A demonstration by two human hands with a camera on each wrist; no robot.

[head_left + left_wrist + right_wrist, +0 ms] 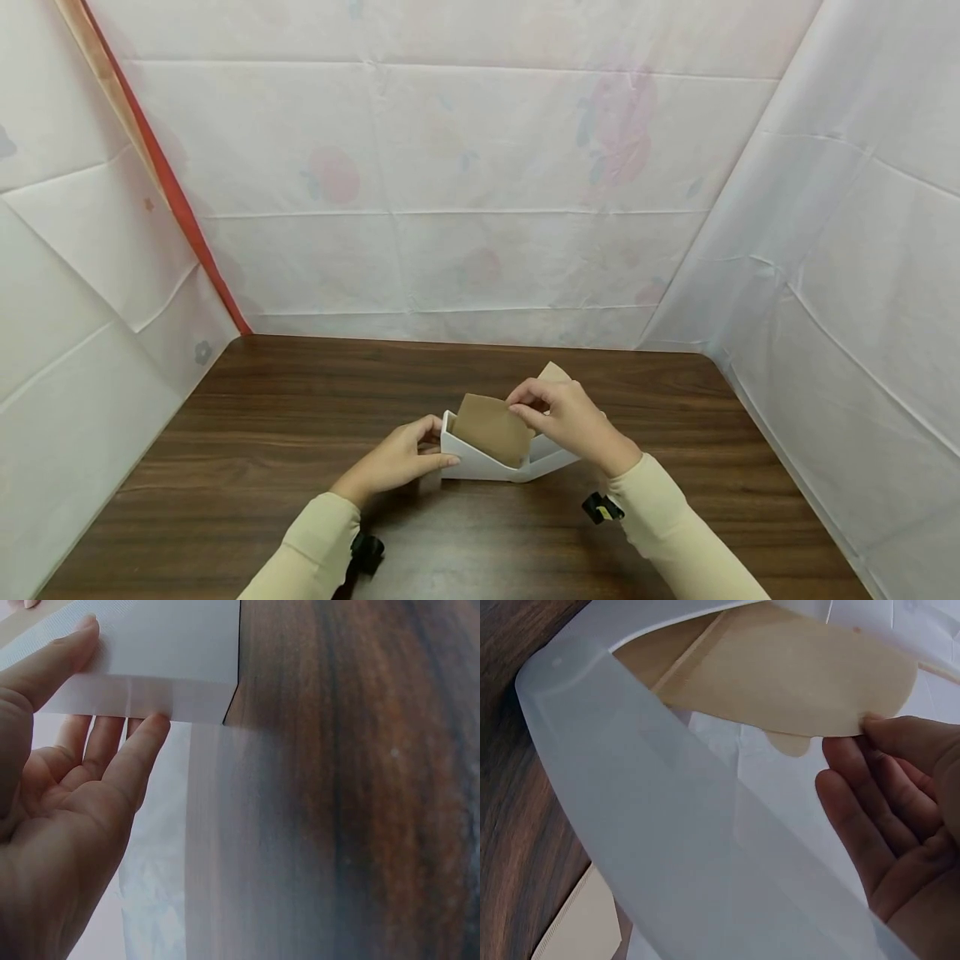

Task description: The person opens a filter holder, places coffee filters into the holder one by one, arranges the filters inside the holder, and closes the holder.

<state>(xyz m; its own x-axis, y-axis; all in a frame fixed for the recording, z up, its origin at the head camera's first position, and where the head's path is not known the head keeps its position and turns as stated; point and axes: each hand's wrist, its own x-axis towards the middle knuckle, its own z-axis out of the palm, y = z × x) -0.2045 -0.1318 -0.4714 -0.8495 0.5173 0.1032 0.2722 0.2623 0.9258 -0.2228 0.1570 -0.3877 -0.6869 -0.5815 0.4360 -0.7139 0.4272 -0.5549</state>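
A white V-shaped holder (480, 468) stands on the table with a brown paper coffee filter (491, 429) rising from its left part. My left hand (401, 458) grips the holder's left end, thumb on the front wall and fingers at the end wall, as the left wrist view shows on the white wall (165, 645). Between thumb and index finger, my right hand (566, 417) pinches the edge of the filter. In the right wrist view the filter (802, 667) bows out of the holder (630, 757). Behind the right hand shows another tan paper piece (553, 372), partly hidden.
Dark wood table (315, 392) lies around the holder. White printed cloth (450, 167) hangs at the back and both sides, with a red strip (172, 192) at the left corner. A crimped tan paper (585, 919) shows low in the right wrist view.
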